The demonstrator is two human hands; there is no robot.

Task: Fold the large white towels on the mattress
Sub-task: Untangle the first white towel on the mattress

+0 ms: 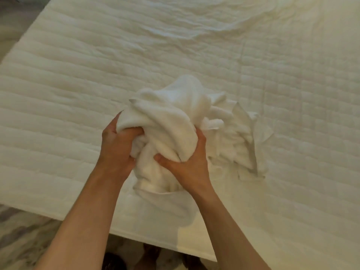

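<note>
A bunched-up white towel (171, 117) is lifted a little above the quilted white mattress (68, 98), its lower end still touching the surface. My left hand (116, 147) grips its left side, fingers dug into the folds. My right hand (185, 162) clutches the right side from below, thumb pressed into the cloth. More crumpled white towel fabric (241, 141) lies on the mattress just right of my hands; I cannot tell whether it is a separate towel.
The mattress near edge (136, 233) runs across the bottom, with marbled floor (23, 230) below and to the left. A rumpled white sheet (194, 22) covers the far part of the bed.
</note>
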